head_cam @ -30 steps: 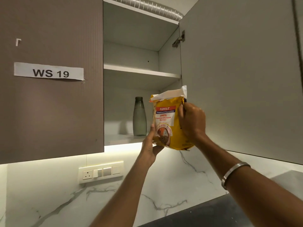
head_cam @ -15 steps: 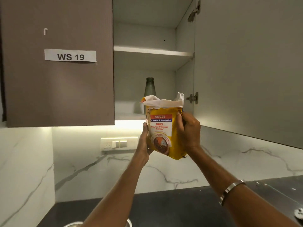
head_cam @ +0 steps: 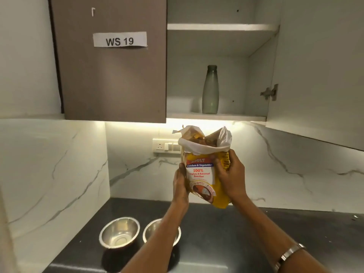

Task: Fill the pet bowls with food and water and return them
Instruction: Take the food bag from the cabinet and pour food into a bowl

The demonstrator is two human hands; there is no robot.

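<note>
Both arms reach up and out in front. The left hand (head_cam: 180,184) and the right hand (head_cam: 231,174) face each other, fingers curled in a grip. A metal band (head_cam: 289,255) sits on the right wrist.

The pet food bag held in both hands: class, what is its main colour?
Yellow, with a white, red and blue label; the head view shows the pet food bag best.

Both hands — left hand (head_cam: 180,186), right hand (head_cam: 231,176) — hold the open food bag (head_cam: 202,170) above two bowls (head_cam: 119,232).
</note>
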